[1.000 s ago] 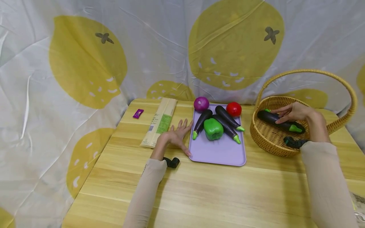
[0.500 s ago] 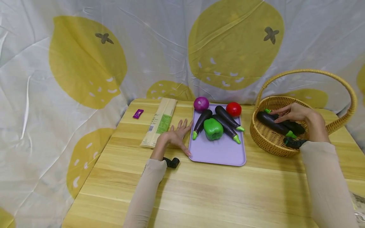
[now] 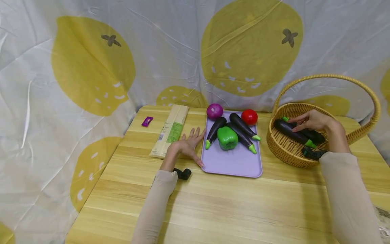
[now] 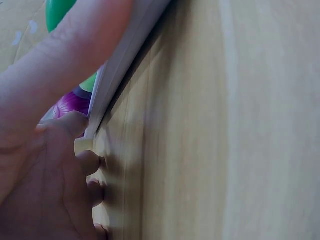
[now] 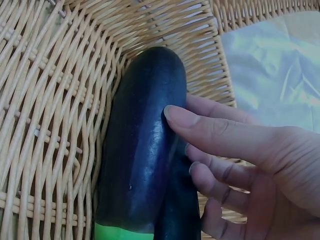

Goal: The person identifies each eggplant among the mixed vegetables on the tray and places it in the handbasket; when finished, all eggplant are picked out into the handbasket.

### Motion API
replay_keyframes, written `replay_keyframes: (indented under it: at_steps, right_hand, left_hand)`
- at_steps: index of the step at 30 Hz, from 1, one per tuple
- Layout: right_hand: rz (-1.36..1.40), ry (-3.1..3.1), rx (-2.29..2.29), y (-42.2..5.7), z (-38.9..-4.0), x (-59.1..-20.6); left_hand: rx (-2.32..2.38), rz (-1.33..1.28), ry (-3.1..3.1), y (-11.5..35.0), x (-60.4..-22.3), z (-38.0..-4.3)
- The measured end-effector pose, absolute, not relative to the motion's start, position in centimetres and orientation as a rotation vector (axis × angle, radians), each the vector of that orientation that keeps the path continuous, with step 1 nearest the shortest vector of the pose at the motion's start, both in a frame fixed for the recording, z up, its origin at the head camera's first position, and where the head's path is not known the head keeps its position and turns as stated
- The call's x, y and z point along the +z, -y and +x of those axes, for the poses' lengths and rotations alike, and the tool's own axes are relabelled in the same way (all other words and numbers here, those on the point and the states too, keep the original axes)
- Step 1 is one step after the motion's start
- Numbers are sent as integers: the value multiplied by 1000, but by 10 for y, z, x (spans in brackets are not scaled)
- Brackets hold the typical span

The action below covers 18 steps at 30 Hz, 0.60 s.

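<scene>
the right hand (image 3: 318,121) pinches the near eggplant (image 3: 288,131); the second eggplant (image 3: 315,136) lies just beside the grip, the basket (image 3: 278,148) around both; the left hand (image 3: 187,146) is spread, thumb at the tray (image 3: 231,165); a light, level pinch should avoid nudging the neighbour

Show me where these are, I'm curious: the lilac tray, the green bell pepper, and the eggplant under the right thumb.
Lilac tray (image 3: 231,165): head view, bare surface near its front edge.
Green bell pepper (image 3: 228,138): head view, middle of its body.
Eggplant (image 5: 140,145): right wrist view, middle of its dark body.
</scene>
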State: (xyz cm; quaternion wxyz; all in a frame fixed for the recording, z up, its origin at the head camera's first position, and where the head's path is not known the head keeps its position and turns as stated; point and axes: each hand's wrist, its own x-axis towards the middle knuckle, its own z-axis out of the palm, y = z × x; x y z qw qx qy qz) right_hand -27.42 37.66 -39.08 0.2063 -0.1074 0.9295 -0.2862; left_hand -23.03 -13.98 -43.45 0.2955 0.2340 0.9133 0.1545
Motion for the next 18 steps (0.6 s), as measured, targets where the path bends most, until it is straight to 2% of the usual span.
replay_keyframes:
  at_steps: [8, 18]
  right_hand:
    - [-354, -2573, -725, -373, -268, -379]
    - [-511, -2631, -750, -345, -239, -343]
  left_hand:
    - [420, 629, -2426, 140, -435, -231]
    - [432, 623, -2426, 140, -435, -230]
